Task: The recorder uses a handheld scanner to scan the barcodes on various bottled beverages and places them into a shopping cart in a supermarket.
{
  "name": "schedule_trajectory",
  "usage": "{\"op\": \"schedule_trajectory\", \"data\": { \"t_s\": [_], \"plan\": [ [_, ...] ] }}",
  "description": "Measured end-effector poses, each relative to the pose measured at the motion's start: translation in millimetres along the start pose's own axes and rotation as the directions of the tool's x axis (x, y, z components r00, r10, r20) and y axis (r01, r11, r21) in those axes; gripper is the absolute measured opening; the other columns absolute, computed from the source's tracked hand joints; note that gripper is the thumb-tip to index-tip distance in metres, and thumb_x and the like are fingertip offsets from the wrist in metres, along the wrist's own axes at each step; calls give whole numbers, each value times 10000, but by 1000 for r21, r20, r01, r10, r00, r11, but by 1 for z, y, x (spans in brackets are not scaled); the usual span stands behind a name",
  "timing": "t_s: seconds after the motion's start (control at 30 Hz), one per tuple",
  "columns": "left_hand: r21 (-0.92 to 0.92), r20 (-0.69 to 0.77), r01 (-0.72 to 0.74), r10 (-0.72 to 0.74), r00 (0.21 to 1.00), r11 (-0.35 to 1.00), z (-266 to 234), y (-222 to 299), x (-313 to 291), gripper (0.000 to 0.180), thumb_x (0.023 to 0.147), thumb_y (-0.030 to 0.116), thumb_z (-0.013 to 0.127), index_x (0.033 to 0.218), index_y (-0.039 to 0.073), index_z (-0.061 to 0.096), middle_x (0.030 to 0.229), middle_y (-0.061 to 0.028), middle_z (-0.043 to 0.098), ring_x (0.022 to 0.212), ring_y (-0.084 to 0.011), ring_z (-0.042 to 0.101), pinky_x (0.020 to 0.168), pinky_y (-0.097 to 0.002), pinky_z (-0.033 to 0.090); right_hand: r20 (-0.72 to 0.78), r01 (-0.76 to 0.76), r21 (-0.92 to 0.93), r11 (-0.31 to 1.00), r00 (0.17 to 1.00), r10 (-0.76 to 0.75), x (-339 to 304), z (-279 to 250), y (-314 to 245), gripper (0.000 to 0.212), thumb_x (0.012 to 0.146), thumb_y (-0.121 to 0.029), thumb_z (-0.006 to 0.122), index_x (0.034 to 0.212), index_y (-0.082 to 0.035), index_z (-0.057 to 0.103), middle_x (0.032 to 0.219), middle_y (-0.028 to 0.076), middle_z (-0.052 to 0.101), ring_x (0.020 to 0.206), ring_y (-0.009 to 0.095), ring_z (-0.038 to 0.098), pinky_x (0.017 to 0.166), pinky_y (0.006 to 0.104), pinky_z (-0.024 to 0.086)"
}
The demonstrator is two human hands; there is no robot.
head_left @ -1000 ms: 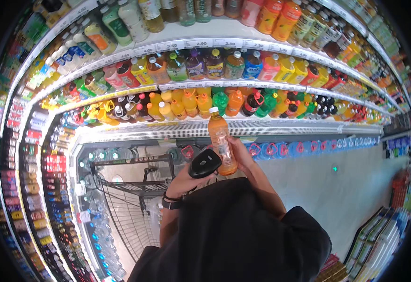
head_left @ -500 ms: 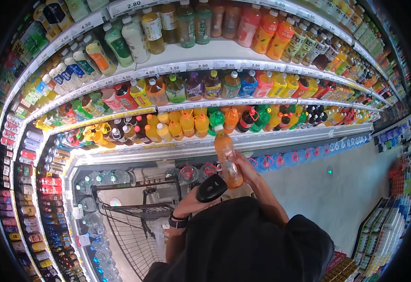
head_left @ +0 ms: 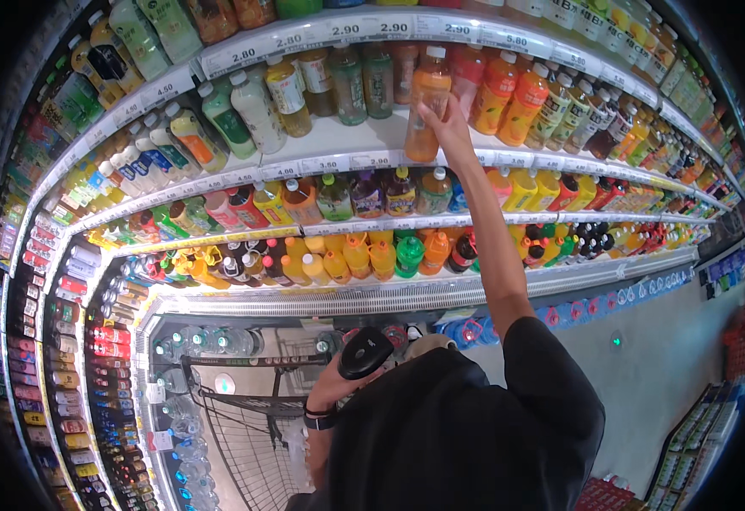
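Observation:
My right hand (head_left: 449, 128) is wrapped round an orange-brown drink bottle (head_left: 424, 140) with a white cap. The arm reaches up, and the bottle stands upright at the front of an upper shelf (head_left: 338, 140); whether its base touches the shelf I cannot tell. Behind and to its right are a pink bottle (head_left: 469, 72) and orange juice bottles (head_left: 493, 92); green bottles (head_left: 378, 85) are on its left. Low down near my body, my left hand (head_left: 332, 385) is closed round a black handheld scanner (head_left: 366, 353), whose rounded head points up. A dark band circles that wrist.
Below my left hand is a wire shopping cart (head_left: 253, 426). Lower shelves carry juice and soda bottles (head_left: 355, 255) behind price strips. Large water bottles (head_left: 509, 319) line the floor at the shelf base. More stocked shelving (head_left: 74, 375) curves along the left, and a display rack (head_left: 687, 443) stands lower right.
My right hand has raised the bottle from near my chest up to the upper shelf, its arm now stretched out. My left hand keeps the scanner low. The view has shifted upward slightly.

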State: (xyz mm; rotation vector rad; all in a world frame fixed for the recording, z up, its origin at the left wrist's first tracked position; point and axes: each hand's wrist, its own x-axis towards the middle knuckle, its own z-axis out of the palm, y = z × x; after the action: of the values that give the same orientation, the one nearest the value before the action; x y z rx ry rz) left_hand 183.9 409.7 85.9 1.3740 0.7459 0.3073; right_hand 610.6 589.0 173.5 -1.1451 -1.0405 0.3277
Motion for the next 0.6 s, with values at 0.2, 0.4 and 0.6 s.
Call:
{"op": "schedule_trajectory", "data": {
  "t_s": [0.2,0.4,0.6],
  "plan": [
    [-104,-168,73,-90,982,992,12,6,7,310,821,145,805,1102,97,684,795,41,647,618,-34,534,538,-211,421,12,225,44,973,974,-226,66,27,47,615,877,-131,721,1358,-7,358,1279,137,541,1173,206,542,1020,343,418],
    [26,-183,115,-109,977,993,13,9,38,302,825,235,809,1051,74,691,713,39,639,593,-45,553,553,-223,440,6,106,-2,994,994,-106,72,13,59,482,856,-125,725,1264,35,525,1138,161,654,1109,271,612,969,360,462],
    [-86,-113,84,-93,989,993,20,15,73,312,822,255,812,1053,84,691,724,47,639,579,-37,534,535,-226,424,-99,202,-564,801,946,-308,54,22,67,541,828,-207,789,1214,73,534,1151,227,639,1016,296,660,859,364,517]
  ]
}}
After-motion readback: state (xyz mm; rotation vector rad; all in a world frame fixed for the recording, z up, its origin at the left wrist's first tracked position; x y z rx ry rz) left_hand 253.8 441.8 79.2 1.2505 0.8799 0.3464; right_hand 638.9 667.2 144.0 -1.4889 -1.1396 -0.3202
